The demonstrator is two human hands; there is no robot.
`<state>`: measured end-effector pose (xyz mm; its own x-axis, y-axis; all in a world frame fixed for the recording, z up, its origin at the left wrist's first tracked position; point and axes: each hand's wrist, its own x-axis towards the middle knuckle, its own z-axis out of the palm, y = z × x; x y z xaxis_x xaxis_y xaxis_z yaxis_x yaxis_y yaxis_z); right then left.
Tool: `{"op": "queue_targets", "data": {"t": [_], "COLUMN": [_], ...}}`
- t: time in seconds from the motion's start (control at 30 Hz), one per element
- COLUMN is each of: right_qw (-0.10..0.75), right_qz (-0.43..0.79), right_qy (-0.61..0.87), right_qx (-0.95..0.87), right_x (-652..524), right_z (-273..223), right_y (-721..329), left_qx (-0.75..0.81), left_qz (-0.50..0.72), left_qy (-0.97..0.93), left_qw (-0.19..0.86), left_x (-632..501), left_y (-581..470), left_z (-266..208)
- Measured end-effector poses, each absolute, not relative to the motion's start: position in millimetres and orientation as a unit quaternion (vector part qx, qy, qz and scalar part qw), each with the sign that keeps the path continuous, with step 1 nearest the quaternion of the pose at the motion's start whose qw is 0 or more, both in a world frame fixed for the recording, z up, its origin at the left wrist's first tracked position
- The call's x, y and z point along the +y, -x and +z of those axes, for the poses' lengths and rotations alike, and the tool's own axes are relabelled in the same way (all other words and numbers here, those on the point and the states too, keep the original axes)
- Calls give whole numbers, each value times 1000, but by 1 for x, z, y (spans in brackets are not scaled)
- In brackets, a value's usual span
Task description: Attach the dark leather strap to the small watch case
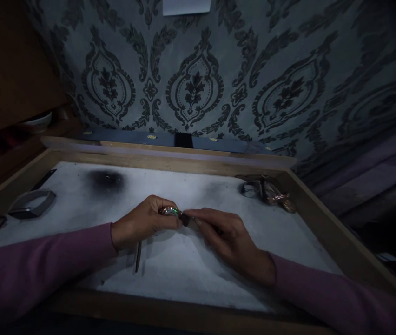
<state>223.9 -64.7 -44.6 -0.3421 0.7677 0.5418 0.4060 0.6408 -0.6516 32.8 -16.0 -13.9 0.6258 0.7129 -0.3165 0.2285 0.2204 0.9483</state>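
Observation:
Near the middle of the white-floored tray, my left hand [149, 218] is closed around a wristwatch [170, 211] with a shiny, glittering case. A thin dark strap [138, 257] hangs down below that hand. On the case's right side is a short dark strap piece [185, 219]. The fingertips of my right hand [231, 237] pinch at this piece; its far end is hidden by the fingers. Both hands are raised a little above the tray floor.
A wooden rim [170, 157] surrounds the tray [198, 274]. At the left lies a grey banded watch [32, 204]. Several watches [267, 190] are heaped at the back right. Patterned wallpaper [194, 88] rises behind, and a wooden cabinet [13, 70] stands at the left.

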Motion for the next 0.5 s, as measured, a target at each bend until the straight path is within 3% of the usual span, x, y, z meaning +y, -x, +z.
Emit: {"op": "queue_targets", "data": {"t": [0.5], "right_qw": [418], "right_qz": [218], "right_qy": [381], "right_qx": [-795], "right_x": [-67], "right_z": [-40], "right_y": [-220], "left_qx": [393], "left_qz": [199], "left_qy": [-597], "left_qw": [670], "left_x": [-15], "left_y": [-34], "left_z": [-14]}}
